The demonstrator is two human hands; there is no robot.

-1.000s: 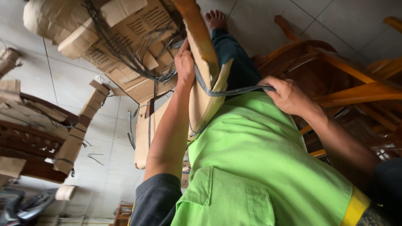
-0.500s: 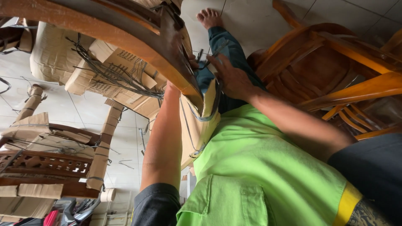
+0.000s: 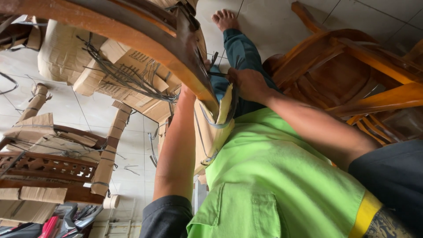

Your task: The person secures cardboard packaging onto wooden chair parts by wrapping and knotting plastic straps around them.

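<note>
A curved brown wooden chair part [image 3: 167, 48] crosses the top of the view. Below it is a leg wrapped in cardboard [image 3: 211, 136], with a grey plastic strap [image 3: 219, 125] looped around the wrap. My left hand [image 3: 188, 91] reaches up behind the wooden part, which hides its fingers. My right hand [image 3: 247, 83] is at the top of the cardboard wrap, fingers closed on the grey strap. I wear a green vest [image 3: 273, 176], and my bare foot [image 3: 225, 19] rests on the tiled floor.
A bare wooden chair [image 3: 352, 75] lies close on the right. A cardboard-wrapped bundle with loose strap loops [image 3: 119, 75] lies at upper left. More cardboard-wrapped furniture [image 3: 57, 150] stands at left on the tiles, with a few strap scraps [image 3: 130, 168] nearby.
My right hand has moved left from beside the chair to the top of the wrapped leg, pulling the strap in. The curved wooden part now fills the top and hides my left hand.
</note>
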